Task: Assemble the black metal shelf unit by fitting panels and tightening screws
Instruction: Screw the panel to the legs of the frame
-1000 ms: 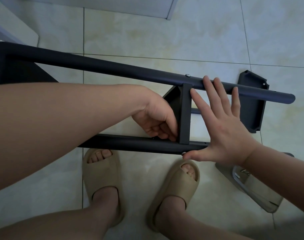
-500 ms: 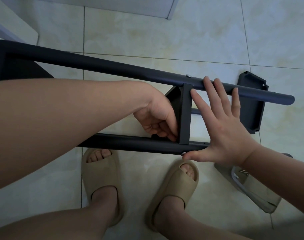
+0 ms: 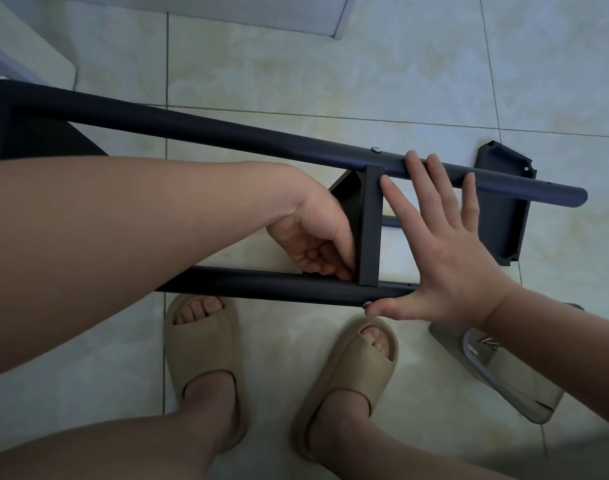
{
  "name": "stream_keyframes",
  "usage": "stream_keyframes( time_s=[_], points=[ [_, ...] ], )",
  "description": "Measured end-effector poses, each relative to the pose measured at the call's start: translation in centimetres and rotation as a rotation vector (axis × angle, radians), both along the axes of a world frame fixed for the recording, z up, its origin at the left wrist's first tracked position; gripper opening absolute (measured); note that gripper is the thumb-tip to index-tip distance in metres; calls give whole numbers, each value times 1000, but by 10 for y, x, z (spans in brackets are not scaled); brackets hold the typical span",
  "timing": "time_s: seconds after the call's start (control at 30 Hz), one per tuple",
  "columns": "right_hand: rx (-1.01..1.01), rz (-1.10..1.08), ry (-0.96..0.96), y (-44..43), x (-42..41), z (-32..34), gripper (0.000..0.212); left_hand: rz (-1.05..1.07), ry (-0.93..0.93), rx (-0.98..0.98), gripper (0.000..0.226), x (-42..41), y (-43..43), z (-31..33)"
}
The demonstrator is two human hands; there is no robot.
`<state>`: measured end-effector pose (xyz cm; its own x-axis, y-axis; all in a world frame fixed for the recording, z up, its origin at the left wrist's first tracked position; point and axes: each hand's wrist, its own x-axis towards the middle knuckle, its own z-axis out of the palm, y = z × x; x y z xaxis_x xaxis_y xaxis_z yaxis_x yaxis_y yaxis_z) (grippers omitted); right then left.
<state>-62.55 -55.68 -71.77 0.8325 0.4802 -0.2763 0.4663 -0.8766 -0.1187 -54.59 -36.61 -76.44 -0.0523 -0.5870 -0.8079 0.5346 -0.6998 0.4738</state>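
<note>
the black metal shelf frame lies on its side above the pale tiled floor (image 3: 331, 81), in front of the person's legs. 2 long round black tubes, the upper tube (image 3: 227, 133) and the lower tube (image 3: 261, 285), run from left to right, and a narrow black metal panel (image 3: 369, 223) stands between them, touching both. a small silver screw head (image 3: 376, 149) sits on the upper tube just above the panel.

the left hand (image 3: 313, 244) is at the left face of the panel, near the lower tube. its fingers are curled into the corner there, and i cannot tell if they pinch something. the right hand (image 3: 441, 258) is spread wide and flat on the right of the panel: the fingertips lie on the upper tube, and the thumb touches the lower tube beside a second screw (image 3: 367, 304).

a loose black metal panel with raised edges (image 3: 504, 209) lies on the floor behind the upper tube's end. below are 2 beige foam slippers (image 3: 202, 358) on the feet, and at right a pale flat package (image 3: 525, 393) with some small screws (image 3: 488, 341).
</note>
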Motion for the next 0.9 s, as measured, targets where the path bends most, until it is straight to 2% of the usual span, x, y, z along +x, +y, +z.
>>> stream_keyframes(
  time_s=[0.6, 0.9],
  points=[
    [-8, 4, 6, -1, 1, 1, 137, 58, 41, -32, 17, -2, 2, 2],
    [-7, 4, 9, -1, 1, 1, 136, 33, 28, -13, 10, -2, 3, 2]
  ],
)
